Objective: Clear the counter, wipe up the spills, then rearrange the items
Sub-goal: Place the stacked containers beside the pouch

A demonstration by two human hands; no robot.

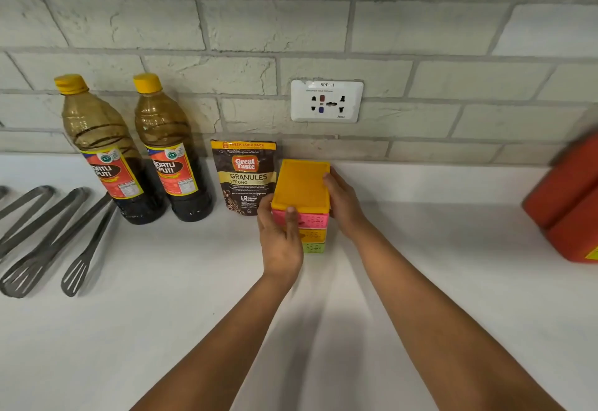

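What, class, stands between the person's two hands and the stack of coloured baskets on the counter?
Nothing visible: the left hand and right hand already hold the stack of coloured baskets from both sides. The coffee pouch stands just beside it.

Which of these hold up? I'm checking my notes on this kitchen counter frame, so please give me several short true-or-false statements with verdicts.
1. Both hands hold the stacked baskets. True: left hand, right hand.
2. The stack's lid is green. False: it is orange-yellow.
3. The coffee pouch stands left of the stack. True.
4. Both soy sauce bottles, and, have red caps. False: yellow caps.
5. The tongs lie right of the bottles. False: left of them.
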